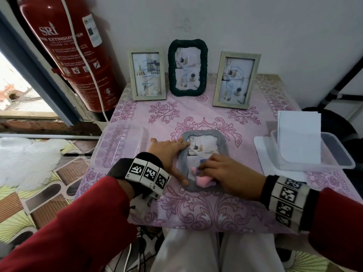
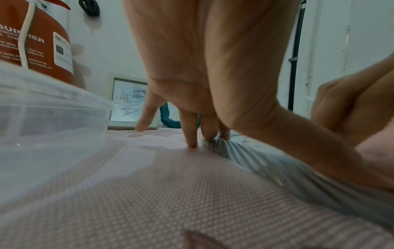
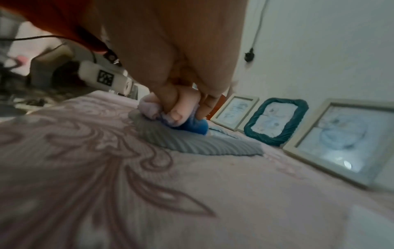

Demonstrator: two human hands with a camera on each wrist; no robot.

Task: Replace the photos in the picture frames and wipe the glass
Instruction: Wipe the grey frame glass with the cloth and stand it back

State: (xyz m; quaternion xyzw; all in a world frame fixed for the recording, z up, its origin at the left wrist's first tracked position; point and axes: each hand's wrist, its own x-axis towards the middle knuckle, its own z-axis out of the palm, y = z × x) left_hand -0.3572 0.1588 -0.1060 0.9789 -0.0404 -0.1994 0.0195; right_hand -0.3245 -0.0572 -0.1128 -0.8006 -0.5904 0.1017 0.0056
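A grey ribbed picture frame [image 1: 221, 139] lies flat on the pink floral tablecloth [image 1: 206, 209], a photo showing under its glass. My left hand [image 1: 170, 156] lies flat with straight fingers pressing the frame's left rim [image 2: 224, 148]. My right hand [image 1: 222, 171] grips a bunched pink and blue cloth [image 1: 202, 179] and presses it on the lower glass [image 3: 189, 124]. At the back stand two pale wooden frames [image 1: 147, 74] [image 1: 235, 79] and a dark green woven frame [image 1: 187, 67], leaning against the wall.
A clear plastic container [image 1: 117, 146] sits left of my left hand. Another clear tub [image 1: 334, 158] at the right edge holds white paper sheets [image 1: 299, 138]. A red fire extinguisher [image 1: 66, 50] stands at the back left. My knees are under the table's front edge.
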